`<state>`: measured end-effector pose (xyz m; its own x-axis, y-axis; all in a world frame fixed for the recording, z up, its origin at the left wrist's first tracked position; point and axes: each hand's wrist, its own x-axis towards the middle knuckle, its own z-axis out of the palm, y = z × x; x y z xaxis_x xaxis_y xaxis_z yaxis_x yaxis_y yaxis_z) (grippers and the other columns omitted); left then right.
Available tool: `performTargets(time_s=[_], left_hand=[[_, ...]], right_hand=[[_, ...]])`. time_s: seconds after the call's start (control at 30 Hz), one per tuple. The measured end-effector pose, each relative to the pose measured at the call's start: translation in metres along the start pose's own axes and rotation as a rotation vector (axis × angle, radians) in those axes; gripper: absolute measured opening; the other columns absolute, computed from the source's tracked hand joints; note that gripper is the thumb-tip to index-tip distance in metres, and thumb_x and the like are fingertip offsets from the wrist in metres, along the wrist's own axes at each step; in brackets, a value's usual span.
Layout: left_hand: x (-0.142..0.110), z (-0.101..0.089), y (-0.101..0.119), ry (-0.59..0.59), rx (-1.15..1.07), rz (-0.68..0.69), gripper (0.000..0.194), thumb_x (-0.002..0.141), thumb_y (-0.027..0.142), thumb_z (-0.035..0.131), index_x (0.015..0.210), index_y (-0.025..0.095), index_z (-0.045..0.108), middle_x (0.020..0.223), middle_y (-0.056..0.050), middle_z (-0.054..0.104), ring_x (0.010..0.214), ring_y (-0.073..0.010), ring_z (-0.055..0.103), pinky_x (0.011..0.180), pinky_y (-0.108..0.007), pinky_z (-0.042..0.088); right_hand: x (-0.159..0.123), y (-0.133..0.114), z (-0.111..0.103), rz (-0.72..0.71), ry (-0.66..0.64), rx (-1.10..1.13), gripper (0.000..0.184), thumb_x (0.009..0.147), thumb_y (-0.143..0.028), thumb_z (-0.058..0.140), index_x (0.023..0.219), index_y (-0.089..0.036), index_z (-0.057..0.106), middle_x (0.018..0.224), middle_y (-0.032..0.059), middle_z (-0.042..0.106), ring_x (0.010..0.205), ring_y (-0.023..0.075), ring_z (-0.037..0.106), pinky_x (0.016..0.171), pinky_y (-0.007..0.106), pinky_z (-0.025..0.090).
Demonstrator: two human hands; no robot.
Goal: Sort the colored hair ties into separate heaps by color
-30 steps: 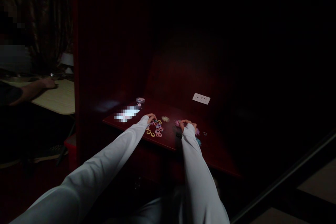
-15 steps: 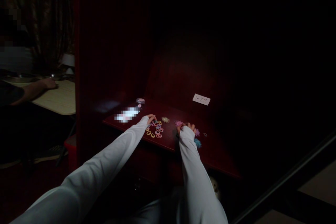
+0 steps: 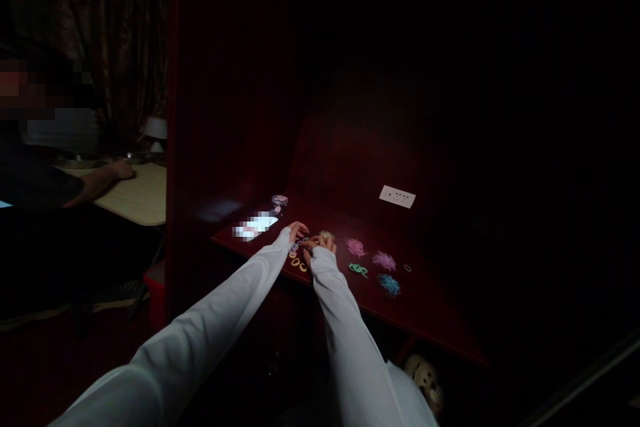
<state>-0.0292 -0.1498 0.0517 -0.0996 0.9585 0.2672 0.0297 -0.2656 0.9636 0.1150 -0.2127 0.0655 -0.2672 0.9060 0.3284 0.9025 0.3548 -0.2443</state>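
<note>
On a dark red desk [image 3: 430, 320] lies a cluster of small coloured hair rings [image 3: 299, 263]. My left hand [image 3: 298, 231] rests at the cluster's far left edge with fingers curled. My right hand [image 3: 320, 244] is close beside it over the same rings, fingers bent in a pinch; what they hold is too small to make out. To the right lie separate little piles: pink [image 3: 355, 247], purple [image 3: 384, 260], blue [image 3: 389, 284] and two green rings [image 3: 358, 269]. Both arms wear white sleeves.
A lit phone screen [image 3: 256, 224] and a small round lidded container [image 3: 279, 200] sit at the desk's far left. A white socket plate [image 3: 397, 197] is on the back panel. Another person's arm [image 3: 95, 181] rests on a pale table at left. The scene is very dark.
My right hand moved left from the pink and purple piles to the ring cluster beside my left hand. The camera view shifted, uncovering the piles at right.
</note>
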Motion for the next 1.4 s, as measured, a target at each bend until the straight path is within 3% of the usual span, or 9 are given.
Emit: performTargets(time_s=[0.27,0.47,0.67,0.97,1.07,1.23,1.4], left_hand=[[-0.003,0.0,0.002,-0.056,-0.023,0.014,0.033,0.092,0.043,0.048,0.074,0.021,0.063,0.087,-0.011,0.074,0.084,-0.0242,0.069,0.084,-0.038,0.056],[-0.006,0.003,0.003,-0.053,0.001,0.017,0.043,0.094,0.054,0.049,0.07,0.021,0.064,0.087,-0.012,0.075,0.081,-0.0246,0.067,0.082,-0.037,0.055],[-0.006,0.003,0.003,-0.055,0.043,0.015,0.048,0.096,0.056,0.047,0.069,0.02,0.064,0.086,-0.012,0.075,0.078,-0.023,0.067,0.081,-0.036,0.055],[-0.006,0.004,0.005,-0.086,0.06,0.008,0.047,0.092,0.06,0.05,0.065,0.022,0.06,0.071,-0.007,0.067,0.068,-0.022,0.062,0.069,-0.033,0.051],[-0.006,0.004,0.004,-0.075,0.07,0.01,0.047,0.091,0.06,0.051,0.065,0.022,0.06,0.071,-0.006,0.068,0.067,-0.0212,0.062,0.069,-0.033,0.051],[-0.004,0.003,0.002,-0.059,0.078,0.022,0.043,0.093,0.051,0.051,0.066,0.02,0.063,0.073,-0.007,0.07,0.065,-0.0199,0.063,0.071,-0.032,0.052],[-0.004,0.003,0.0,-0.077,0.068,0.03,0.039,0.092,0.048,0.055,0.067,0.019,0.065,0.077,-0.008,0.073,0.066,-0.0195,0.064,0.072,-0.032,0.053]], right_hand=[[0.003,-0.006,0.008,-0.03,-0.05,-0.006,0.033,0.1,-0.03,0.064,0.13,-0.032,0.077,0.145,0.0055,0.065,0.128,0.0281,0.046,0.106,0.04,0.031],[0.003,0.001,-0.001,-0.024,-0.007,-0.1,0.02,0.095,-0.036,0.074,0.111,-0.025,0.08,0.137,0.0079,0.068,0.125,0.0298,0.046,0.101,0.04,0.031],[0.004,0.006,-0.003,0.01,0.032,-0.047,0.01,0.093,-0.032,0.077,0.098,-0.024,0.08,0.129,0.0048,0.071,0.12,0.0269,0.048,0.097,0.037,0.03],[0.002,0.002,-0.011,0.043,0.046,-0.025,0.02,0.101,-0.039,0.066,0.097,-0.03,0.083,0.125,0.0028,0.075,0.123,0.0268,0.049,0.099,0.037,0.03],[0.003,0.004,-0.014,0.054,0.116,-0.029,0.021,0.102,-0.037,0.064,0.097,-0.028,0.082,0.122,0.004,0.076,0.12,0.0265,0.05,0.098,0.037,0.031],[0.009,0.018,-0.023,0.182,0.29,0.127,0.02,0.1,-0.034,0.061,0.093,-0.025,0.078,0.105,0.0059,0.078,0.11,0.0256,0.057,0.094,0.036,0.037],[0.015,0.049,-0.037,0.35,0.378,0.486,0.02,0.094,-0.036,0.056,0.085,-0.022,0.068,0.078,0.0007,0.069,0.076,0.0179,0.061,0.071,0.027,0.043]])
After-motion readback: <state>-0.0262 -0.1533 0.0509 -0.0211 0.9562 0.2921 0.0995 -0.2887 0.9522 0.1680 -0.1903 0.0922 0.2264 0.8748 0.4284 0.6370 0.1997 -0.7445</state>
